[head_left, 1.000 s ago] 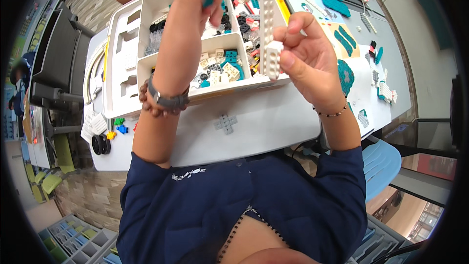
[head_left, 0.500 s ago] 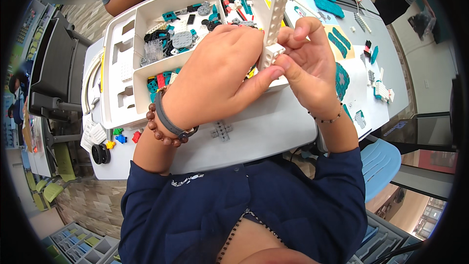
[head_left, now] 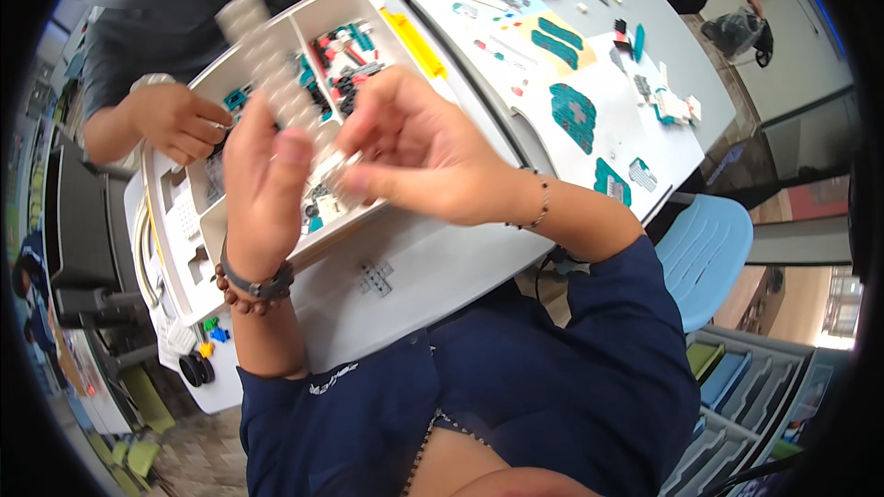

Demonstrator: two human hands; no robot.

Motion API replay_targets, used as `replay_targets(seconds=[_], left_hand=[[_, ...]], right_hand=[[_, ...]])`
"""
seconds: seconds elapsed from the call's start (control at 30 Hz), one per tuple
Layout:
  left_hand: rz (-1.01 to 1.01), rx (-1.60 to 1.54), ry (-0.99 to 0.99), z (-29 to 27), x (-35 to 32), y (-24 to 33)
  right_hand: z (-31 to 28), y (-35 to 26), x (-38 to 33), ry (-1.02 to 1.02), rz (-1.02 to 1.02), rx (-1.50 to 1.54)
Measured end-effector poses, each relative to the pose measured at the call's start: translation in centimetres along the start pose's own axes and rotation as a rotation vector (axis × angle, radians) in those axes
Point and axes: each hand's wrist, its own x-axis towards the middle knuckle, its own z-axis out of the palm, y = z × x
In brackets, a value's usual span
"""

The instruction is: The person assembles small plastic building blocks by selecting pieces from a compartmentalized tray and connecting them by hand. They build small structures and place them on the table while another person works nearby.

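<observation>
Over the white tray the person's two hands meet, close to the camera. Left hand is raised with the back toward us, fingers bent, and its grip is closed on a long white beam with rows of holes; the beam goes up and away from this grip, over the tray's compartments. Right hand comes from the right side, and its thumb and fingertips pinch a small grey piece just beside the left hand's fingers; if the piece touches the beam I cannot tell, because the fingers hide that place. On the left wrist sits a dark watch with a bead bracelet beside it, and on the right wrist a thin bracelet.

Behind both grips, the tray holds small red, teal and black parts in its compartments. Beyond the left grip, another person's hand rests in the tray's far corner. Below the grips, on the grey tabletop, lies a small grey cross piece. Far to the right of the right grip lie teal plates on a white sheet. Low left of the left grip, near the tabletop's edge, are black wheels and small coloured bricks.
</observation>
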Motion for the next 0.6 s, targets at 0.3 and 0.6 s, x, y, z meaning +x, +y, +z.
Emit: replay_targets(seconds=[0.3,0.6], left_hand=[[-0.081,-0.630,0.009,1.9,-0.1,-0.8],[-0.092,-0.301,0.024,3.3,-0.3,-1.7]], right_hand=[[-0.6,0.3,0.1,-0.063,0.078,0.051],[-1.4,1.5,0.8,0.148,0.005,0.264]])
